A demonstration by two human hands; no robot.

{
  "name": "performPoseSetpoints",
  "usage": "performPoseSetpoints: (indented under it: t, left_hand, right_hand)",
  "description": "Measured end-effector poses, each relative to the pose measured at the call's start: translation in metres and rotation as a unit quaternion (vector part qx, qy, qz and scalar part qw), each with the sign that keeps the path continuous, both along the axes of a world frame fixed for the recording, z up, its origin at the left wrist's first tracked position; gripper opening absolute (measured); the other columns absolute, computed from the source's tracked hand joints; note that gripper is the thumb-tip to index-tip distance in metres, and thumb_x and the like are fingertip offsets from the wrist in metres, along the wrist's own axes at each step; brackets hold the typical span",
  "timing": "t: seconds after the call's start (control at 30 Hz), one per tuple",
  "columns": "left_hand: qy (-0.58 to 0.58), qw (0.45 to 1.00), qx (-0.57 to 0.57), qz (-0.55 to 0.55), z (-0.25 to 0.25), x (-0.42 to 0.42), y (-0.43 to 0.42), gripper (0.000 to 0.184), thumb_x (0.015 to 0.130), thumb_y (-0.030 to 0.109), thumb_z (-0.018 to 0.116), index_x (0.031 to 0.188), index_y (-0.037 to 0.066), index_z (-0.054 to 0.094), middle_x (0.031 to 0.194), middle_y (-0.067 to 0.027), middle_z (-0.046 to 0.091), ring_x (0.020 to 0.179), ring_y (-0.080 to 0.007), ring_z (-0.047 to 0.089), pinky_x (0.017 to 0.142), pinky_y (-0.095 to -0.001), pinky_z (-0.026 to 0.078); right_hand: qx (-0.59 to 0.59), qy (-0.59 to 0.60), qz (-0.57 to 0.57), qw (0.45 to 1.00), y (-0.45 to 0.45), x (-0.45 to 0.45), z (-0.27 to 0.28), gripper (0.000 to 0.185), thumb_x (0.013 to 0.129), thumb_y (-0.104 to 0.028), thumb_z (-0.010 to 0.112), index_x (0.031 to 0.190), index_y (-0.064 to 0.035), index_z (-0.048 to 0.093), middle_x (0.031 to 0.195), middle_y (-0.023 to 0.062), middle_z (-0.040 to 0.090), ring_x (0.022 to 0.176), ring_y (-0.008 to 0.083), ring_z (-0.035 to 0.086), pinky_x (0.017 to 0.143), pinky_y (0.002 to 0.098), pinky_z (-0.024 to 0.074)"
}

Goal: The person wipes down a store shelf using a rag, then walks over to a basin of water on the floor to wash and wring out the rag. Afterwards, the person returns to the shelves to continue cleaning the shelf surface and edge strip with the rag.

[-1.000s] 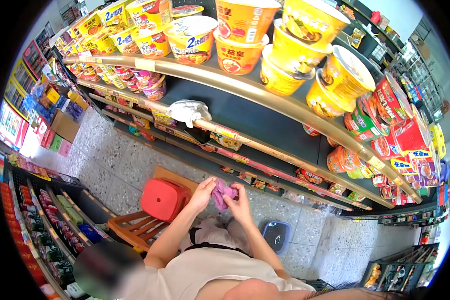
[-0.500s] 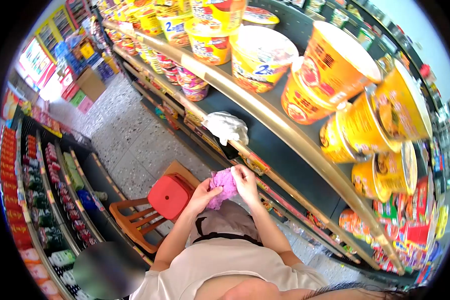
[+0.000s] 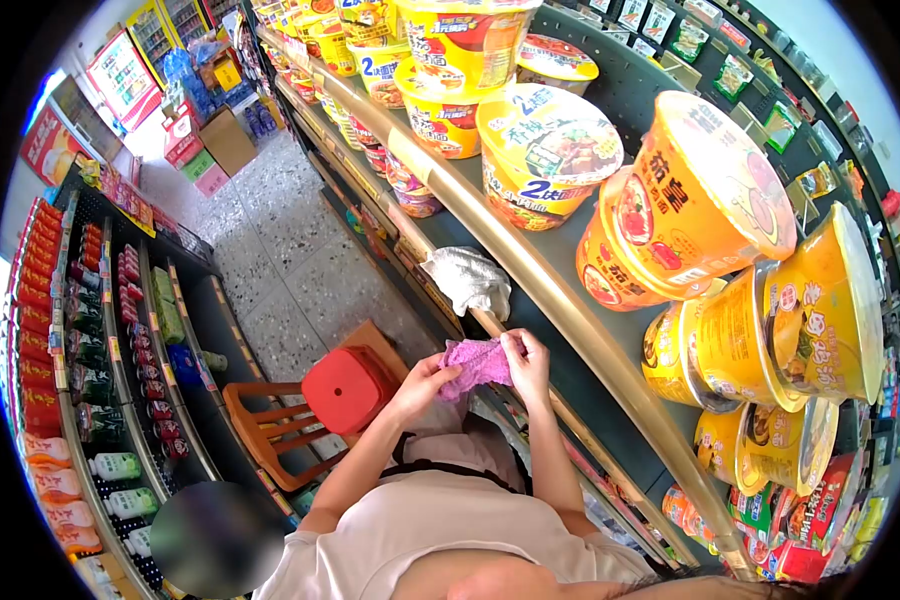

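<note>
Left hand and right hand: grip pinched on purple cloth, between them beside lower shelf. Risk: careless swing could drag white cloth off. Fingertips partly hidden.

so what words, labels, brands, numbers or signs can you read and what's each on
"茄皇": orange tubs
"2块面": white tubs
Yellow tubs: lettering too unclear to quote surely
Packets, bottles, red poster: too small or blurred
Cloth: no text seen
</note>
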State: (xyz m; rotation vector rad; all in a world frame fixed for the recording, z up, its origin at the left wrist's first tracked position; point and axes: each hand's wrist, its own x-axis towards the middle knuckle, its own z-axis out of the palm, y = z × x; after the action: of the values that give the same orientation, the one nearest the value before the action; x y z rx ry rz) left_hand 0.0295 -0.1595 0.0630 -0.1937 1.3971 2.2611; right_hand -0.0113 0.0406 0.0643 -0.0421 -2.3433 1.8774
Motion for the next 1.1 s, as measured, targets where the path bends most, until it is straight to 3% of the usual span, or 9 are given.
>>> performPoseSetpoints:
  t: [0.37, 0.6, 0.9, 1.03, 1.1]
  left_hand:
    - [0.004, 0.999, -0.008, -0.05, -0.007, -0.016, 0.027, 0.029, 0.097, 0.017, 0.06, 0.122, 0.003, 0.06, 0.107, -0.0008, 0.068, 0.092, -0.0075, 0.062, 0.084, -0.0245, 0.05]
    - [0.01, 1.0, -0.011, -0.017, -0.002, -0.027, 0.027, 0.028, 0.097, 0.015, 0.059, 0.123, 0.004, 0.061, 0.107, -0.001, 0.068, 0.091, -0.0074, 0.062, 0.084, -0.0241, 0.05]
    - [0.05, 0.998, -0.017, -0.023, 0.003, -0.069, 0.019, 0.024, 0.098, 0.015, 0.059, 0.118, 0.003, 0.063, 0.099, 0.0001, 0.068, 0.083, -0.0067, 0.061, 0.076, -0.0224, 0.051]
    - [0.069, 0.996, -0.022, -0.058, 0.001, -0.105, 0.007, 0.023, 0.098, 0.013, 0.058, 0.117, 0.002, 0.063, 0.101, -0.0011, 0.068, 0.084, -0.0076, 0.063, 0.079, -0.0236, 0.052]
    - [0.083, 0.993, -0.02, -0.077, 0.006, -0.129, 0.005, 0.023, 0.098, 0.012, 0.058, 0.117, 0.001, 0.064, 0.103, -0.0017, 0.069, 0.086, -0.0083, 0.064, 0.081, -0.0248, 0.052]
  right_hand:
    - [-0.07, 0.004, -0.049, 0.996, 0.021, 0.003, -0.029, 0.016, 0.094, -0.015, 0.065, 0.088, 0.0, 0.066, 0.068, -0.0051, 0.056, 0.064, 0.0028, 0.047, 0.058, 0.0224, 0.0402]
    - [-0.026, 0.021, -0.023, 0.999, 0.02, -0.003, -0.028, 0.017, 0.093, -0.016, 0.066, 0.089, 0.0002, 0.066, 0.066, -0.003, 0.055, 0.063, 0.0037, 0.047, 0.057, 0.0237, 0.04]
    - [-0.054, 0.043, -0.045, 0.997, 0.005, -0.014, -0.028, 0.016, 0.094, -0.015, 0.065, 0.086, -0.0015, 0.065, 0.066, -0.0071, 0.051, 0.061, 0.0022, 0.043, 0.055, 0.0221, 0.0369]
    - [-0.035, 0.071, -0.081, 0.994, -0.008, -0.04, -0.041, 0.015, 0.095, -0.014, 0.065, 0.084, -0.0025, 0.064, 0.07, -0.0067, 0.051, 0.064, 0.0023, 0.044, 0.057, 0.0213, 0.0374]
    - [-0.011, 0.084, -0.095, 0.992, -0.012, -0.05, -0.05, 0.014, 0.095, -0.015, 0.064, 0.097, -0.0006, 0.066, 0.081, -0.0026, 0.06, 0.072, 0.0063, 0.052, 0.065, 0.0243, 0.0427]
